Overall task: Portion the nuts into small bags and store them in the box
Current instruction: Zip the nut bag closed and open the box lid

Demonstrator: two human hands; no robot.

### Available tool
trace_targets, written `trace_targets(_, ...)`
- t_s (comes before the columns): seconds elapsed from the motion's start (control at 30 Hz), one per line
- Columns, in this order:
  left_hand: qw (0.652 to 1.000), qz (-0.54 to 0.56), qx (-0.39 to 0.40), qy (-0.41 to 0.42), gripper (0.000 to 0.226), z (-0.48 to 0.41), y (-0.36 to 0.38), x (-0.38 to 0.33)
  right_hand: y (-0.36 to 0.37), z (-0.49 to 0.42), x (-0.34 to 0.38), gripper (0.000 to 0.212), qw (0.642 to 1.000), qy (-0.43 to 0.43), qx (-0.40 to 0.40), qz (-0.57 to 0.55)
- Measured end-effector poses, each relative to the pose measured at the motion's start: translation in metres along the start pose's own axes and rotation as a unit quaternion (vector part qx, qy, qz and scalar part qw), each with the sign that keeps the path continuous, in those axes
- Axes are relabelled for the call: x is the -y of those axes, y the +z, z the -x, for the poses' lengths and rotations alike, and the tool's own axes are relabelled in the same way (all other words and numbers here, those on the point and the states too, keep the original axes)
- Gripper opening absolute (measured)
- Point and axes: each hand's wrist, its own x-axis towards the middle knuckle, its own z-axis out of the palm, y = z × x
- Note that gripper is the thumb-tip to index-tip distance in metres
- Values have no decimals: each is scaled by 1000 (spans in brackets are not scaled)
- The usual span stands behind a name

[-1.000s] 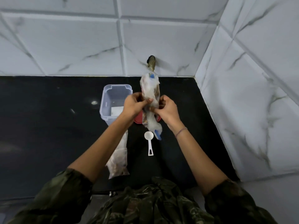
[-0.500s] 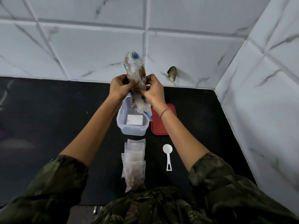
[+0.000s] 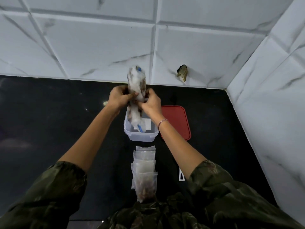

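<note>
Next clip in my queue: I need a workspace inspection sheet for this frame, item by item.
Surface: black countertop, glossy.
Job's things: big nut bag held upright, its lower end over the clear box; red lid lies flat right of the box; row of small bags on the near side of the box; filled small bag nearest the person; white scoop partly hidden by the right arm.
Clutter: nothing seen.
Grippers: left hand and right hand both grip the big nut bag.
Cables: nothing seen.
Surroundings: white marbled wall tiles; a broken hole in the back wall.
</note>
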Motion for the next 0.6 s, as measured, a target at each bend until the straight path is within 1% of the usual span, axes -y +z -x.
trace_targets(0.07,995,-94,-1,30,30,8,5,18,3,6,-17,37,999,24,26,3)
trace_targets(0.13,984,-153,-4,90,37,19,13,31,3,11,-30,37,998,42,49,3)
trace_targets(0.17,982,-156,-8,109,42,24,17,35,1,12,-33,38,997,44,57,8)
trace_targets(0.23,983,-139,-28,120,50,29,22,39,-2,12,-35,42,996,42,72,22)
trace_targets(0.37,984,-121,-54,122,52,38,31,38,-16,12,-32,52,992,45,118,25)
trace_targets(0.47,986,-107,-51,120,53,44,38,38,-25,12,-38,65,986,45,150,51)
trace_targets(0.5,986,-109,-46,118,53,45,39,38,-27,15,-40,71,986,34,146,71)
trace_targets(0.53,987,-110,-43,112,55,45,40,39,-28,19,-40,80,988,7,121,93)
trace_targets(0.57,988,-110,-40,101,58,45,39,39,-29,22,-41,89,989,-41,78,118)
trace_targets(0.6,990,-107,-38,87,62,44,39,39,-31,24,-41,96,982,-110,38,149)
